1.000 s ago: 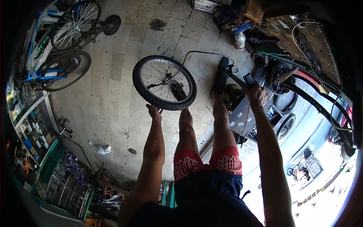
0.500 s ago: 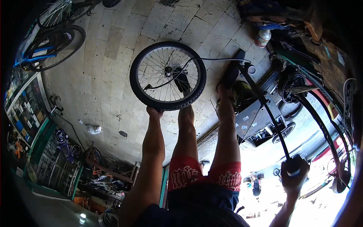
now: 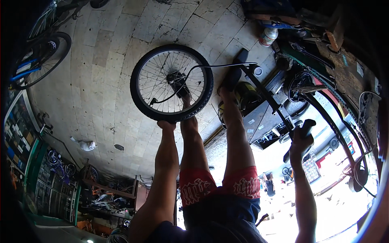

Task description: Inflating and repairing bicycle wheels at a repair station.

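Wheel (image 3: 172,77) looks light, stiff, best held by the tyre (image 3: 134,83), your left grip (image 3: 166,125) of unclear closure, right grip (image 3: 301,145) clamping a pump handle (image 3: 309,123)

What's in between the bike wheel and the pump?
In the head view, a thin hose runs between the wheel and the pump; the person's right foot also shows there.

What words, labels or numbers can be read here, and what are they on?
Red shorts: ornate white lettering on both legs, not copied here.
Grey box: pale labels, too small.
Bottle: label too small to read.
Pump gauge: face too small to read.
Wheel, far left: pale marking, too blurred.
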Tool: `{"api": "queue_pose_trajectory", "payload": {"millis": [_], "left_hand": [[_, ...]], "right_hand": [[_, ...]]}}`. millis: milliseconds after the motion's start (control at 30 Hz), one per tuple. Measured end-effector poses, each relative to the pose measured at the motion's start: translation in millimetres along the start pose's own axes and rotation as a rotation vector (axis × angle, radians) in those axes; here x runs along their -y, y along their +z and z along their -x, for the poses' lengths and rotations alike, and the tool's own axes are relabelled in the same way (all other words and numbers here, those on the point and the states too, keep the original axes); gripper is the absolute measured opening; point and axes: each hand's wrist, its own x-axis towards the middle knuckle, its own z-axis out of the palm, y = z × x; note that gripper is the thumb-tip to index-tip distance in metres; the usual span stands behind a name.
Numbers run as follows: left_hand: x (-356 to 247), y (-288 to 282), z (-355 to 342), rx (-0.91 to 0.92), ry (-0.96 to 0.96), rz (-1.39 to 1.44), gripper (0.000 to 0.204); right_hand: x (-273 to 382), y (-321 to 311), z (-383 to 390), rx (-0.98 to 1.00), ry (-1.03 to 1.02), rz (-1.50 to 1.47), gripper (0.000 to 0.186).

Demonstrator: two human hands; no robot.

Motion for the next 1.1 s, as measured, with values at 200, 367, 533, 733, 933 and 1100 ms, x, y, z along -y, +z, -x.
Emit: {"api": "queue_pose_trajectory", "payload": {"millis": [200,367,533,733,933,1100], "left_hand": [[2.5,-4.4,-4.1,-0.062,0.02,-0.054,0.051],[-1.0,-9.7,-12.3,-0.082,-0.063,-0.075,0.051],[0.0,-12.5,-25.7,-0.021,-0.011,-0.039,0.05],[-7.2,-3.6,-15.4,-0.058,0.143,-0.047,0.05],[-39.5,39.4,3.4,-0.182,0.396,-0.037,0.047],[-80.4,73.8,6.2,-0.318,0.658,-0.517,0.039]], "right_hand": [[8.4,64.5,-17.3,-0.046,0.151,0.0,0.023],[6.5,93.8,-25.5,-0.015,0.187,0.091,0.025],[3.8,93.1,-22.0,-0.027,-0.025,0.098,0.024],[13.5,58.9,-17.8,0.243,0.2,-0.114,0.021],[59.8,-64.5,34.2,0.353,0.1,-0.074,0.02],[96.4,-100.5,58.6,0.354,-0.112,-0.096,0.015]]}}
